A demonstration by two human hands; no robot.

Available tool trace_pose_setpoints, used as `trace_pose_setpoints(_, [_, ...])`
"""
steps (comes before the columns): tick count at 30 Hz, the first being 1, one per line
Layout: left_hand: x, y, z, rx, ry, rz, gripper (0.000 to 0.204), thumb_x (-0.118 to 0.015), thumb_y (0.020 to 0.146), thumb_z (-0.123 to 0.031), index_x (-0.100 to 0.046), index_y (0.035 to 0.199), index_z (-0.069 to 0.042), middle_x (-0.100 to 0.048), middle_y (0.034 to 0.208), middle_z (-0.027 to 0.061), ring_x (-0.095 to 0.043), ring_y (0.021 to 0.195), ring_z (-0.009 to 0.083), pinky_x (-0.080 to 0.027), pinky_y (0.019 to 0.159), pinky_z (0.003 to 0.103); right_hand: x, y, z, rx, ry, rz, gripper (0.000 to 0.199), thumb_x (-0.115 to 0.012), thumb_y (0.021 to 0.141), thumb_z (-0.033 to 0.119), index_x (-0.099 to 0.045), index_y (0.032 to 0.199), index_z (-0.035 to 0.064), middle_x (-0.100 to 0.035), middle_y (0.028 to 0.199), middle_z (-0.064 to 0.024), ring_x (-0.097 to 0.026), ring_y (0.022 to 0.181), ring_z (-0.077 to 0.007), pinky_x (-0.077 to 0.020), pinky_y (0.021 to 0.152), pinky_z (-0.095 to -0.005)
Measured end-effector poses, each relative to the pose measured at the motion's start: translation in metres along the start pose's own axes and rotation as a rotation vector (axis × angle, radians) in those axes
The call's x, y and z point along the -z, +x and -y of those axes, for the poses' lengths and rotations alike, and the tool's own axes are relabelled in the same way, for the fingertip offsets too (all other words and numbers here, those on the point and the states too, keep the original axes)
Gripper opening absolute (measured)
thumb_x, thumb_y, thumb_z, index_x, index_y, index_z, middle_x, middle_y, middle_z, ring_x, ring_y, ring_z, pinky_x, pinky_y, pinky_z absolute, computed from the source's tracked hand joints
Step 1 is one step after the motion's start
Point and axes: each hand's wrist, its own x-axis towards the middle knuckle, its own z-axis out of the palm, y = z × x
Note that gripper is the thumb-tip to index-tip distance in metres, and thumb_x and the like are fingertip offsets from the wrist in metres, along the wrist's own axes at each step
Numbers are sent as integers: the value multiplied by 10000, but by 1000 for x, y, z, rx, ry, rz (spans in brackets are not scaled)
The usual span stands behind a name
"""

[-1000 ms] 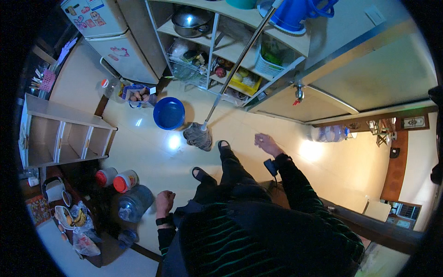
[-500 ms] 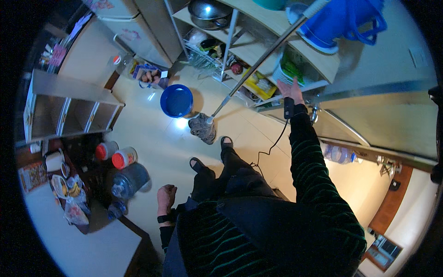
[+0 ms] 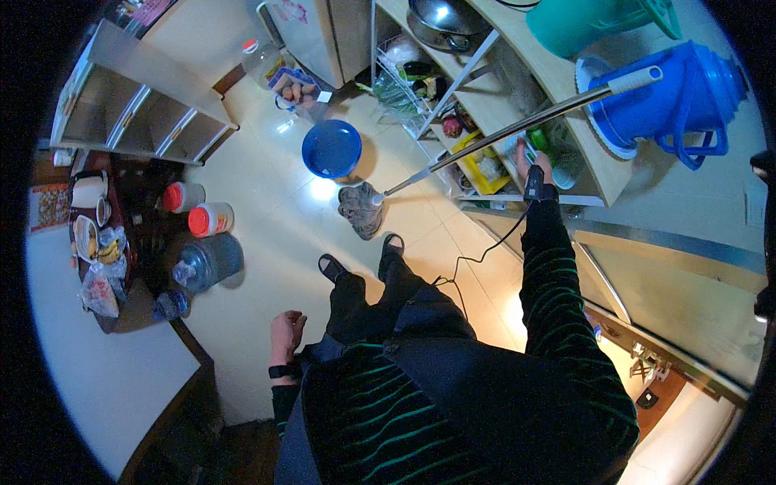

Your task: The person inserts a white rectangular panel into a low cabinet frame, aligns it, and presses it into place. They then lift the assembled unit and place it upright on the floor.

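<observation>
A mop leans against the shelf unit, its metal handle [image 3: 485,145] slanting up to the right and its grey head [image 3: 360,212] on the tiled floor in front of my sandalled feet. My right hand [image 3: 533,166] is stretched out to the shelf just below the handle, fingers extended, a black band on the wrist; nothing shows in its grip. A thin black cable hangs from that wrist. My left hand [image 3: 284,331] hangs loose beside my hip, holding nothing, with a dark wristband.
A blue bowl [image 3: 331,149] sits on the floor past the mop head. Two red-lidded jars [image 3: 210,218] and a large water bottle [image 3: 208,260] stand at left by a cluttered table [image 3: 105,267]. A blue jug [image 3: 679,97] tops the shelf unit [image 3: 517,73].
My right arm has risen from beside my body and reached forward to the shelf near the mop handle. The view has tilted and moved closer to the shelves. My left hand stays by my side.
</observation>
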Motion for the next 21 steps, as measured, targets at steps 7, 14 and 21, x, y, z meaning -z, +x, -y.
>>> trace_pose_setpoints(7, [-2, -1, 8, 37, -36, 2, 282, -698, 841, -257, -725, 974, -11, -704, 921, 208, -682, 892, 361, -540, 799, 417, -62, 27, -21, -508, 1992, 781, 505, -507, 988, 348, -435, 1325, -21, -578, 1182, -196, -569, 1120, -278, -475, 958, -405])
trace_pose_setpoints(14, [-9, 4, 27, 1, 53, -5, 290, -681, 840, -308, -725, 942, -41, -702, 920, 183, -660, 900, 369, -523, 799, 459, 10, -55, 23, 410, 1258, 433, 363, -622, 902, 74, -520, 1242, -2, -574, 1205, -70, -564, 1093, -178, -459, 922, -278])
trace_pose_setpoints(21, [-2, 8, 36, -34, 46, -17, 293, -687, 837, -304, -728, 941, -34, -706, 921, 179, -664, 905, 360, -528, 800, 452, 37, -38, 65, 194, 1265, 332, 367, -610, 961, 191, -530, 1280, 27, -595, 1224, -46, -549, 961, -110, -462, 840, -246])
